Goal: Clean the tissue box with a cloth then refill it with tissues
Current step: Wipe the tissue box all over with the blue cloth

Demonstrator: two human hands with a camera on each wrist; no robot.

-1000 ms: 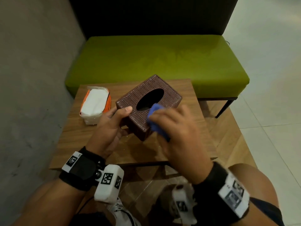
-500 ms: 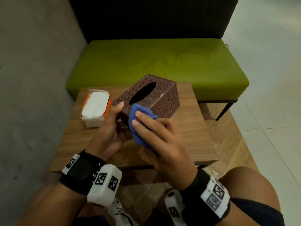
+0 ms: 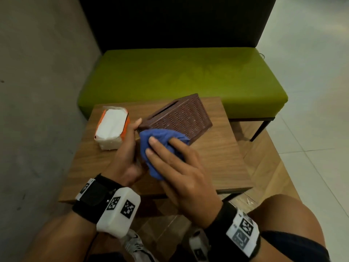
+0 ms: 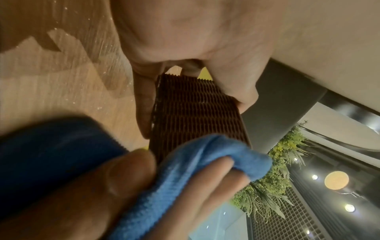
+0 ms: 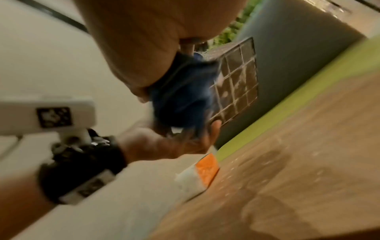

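Both hands busy: left hand (image 3: 126, 157) grips tilted tissue box (image 3: 181, 118), right hand (image 3: 181, 167) presses cloth (image 3: 160, 137) (gridded underside (image 5: 236, 78) shows wrist-side only).

At your twelve o'clock stands a lime-green upholstered bench (image 3: 181, 78) on thin black legs, backed by a dark panel (image 3: 175, 21). Grey concrete wall (image 3: 37, 91) at nine. Pale tiled floor (image 3: 311, 91) at three. A wood-grain low table (image 3: 217, 157) sits before you.
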